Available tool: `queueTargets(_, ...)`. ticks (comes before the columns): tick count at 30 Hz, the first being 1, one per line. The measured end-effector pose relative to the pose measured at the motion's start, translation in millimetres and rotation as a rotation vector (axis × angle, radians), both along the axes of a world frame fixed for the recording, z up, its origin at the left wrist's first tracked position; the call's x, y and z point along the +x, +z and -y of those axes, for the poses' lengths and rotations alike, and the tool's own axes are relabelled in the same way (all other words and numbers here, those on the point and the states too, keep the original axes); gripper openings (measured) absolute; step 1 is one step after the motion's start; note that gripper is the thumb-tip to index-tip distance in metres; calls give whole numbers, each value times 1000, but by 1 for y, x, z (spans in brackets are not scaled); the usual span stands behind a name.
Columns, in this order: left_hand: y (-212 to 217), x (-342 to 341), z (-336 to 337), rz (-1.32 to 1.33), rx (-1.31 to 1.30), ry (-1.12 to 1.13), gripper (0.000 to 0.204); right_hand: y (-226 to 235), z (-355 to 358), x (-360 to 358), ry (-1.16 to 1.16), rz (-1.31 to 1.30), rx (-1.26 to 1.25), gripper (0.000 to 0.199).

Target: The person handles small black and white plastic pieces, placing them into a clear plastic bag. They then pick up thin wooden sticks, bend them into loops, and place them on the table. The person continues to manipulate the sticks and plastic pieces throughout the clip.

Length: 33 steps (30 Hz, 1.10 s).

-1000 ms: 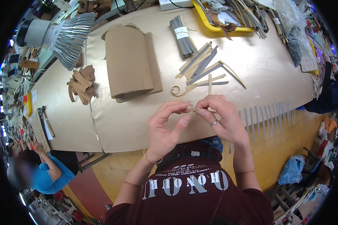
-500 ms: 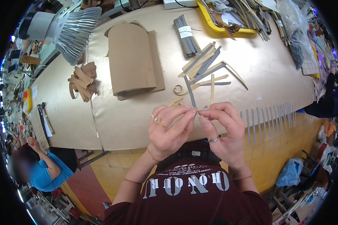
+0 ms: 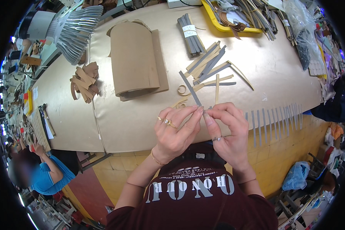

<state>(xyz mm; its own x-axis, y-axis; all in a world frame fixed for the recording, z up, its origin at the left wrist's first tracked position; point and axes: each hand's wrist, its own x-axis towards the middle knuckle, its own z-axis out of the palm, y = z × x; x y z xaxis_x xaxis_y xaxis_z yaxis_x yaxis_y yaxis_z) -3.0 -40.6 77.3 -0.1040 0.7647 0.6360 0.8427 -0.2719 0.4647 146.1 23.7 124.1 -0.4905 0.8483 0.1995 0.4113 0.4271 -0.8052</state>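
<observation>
Head view: left hand and right hand pinch grey strip ends together; likely peeling step, needing careful fingertip separation.

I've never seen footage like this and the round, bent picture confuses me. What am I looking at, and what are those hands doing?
A camera worn on a person's head looks down at their own hands; its wide lens bends straight edges. The left hand and right hand pinch a thin grey strip between fingertips. On the paper-covered table lie loose strips, a tied bundle of strips, a cardboard roll and a yellow tray. More grey strips hang along the table's edge.
</observation>
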Motion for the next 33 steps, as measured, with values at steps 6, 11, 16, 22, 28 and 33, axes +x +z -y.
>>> queueTargets(6, -2, 0, 0, -19, -9, 2, 41, -3, -1, 0, 16, 10, -2, 11)
queueTargets(11, -1, 0, -1, -10, -12, -10, 42, -4, -2, 0, 20, 33, 10, 9)
queueTargets(16, 2, 1, 0, 272, -117, -75, 36, -7, -4, -1, 29, 54, 66, 10)
queueTargets(22, 0, -8, 1, 696, -227, -127, 19, -13, -4, -5, 111, 44, 125, 9)
queueTargets(28, 12, -52, 32, 950, 88, 339, 15, -32, -10, 7, 110, 134, 54, 9)
queueTargets(33, 36, -102, 64, 700, 661, 653, 30, -70, -7, 3, 75, 277, 82, 9)
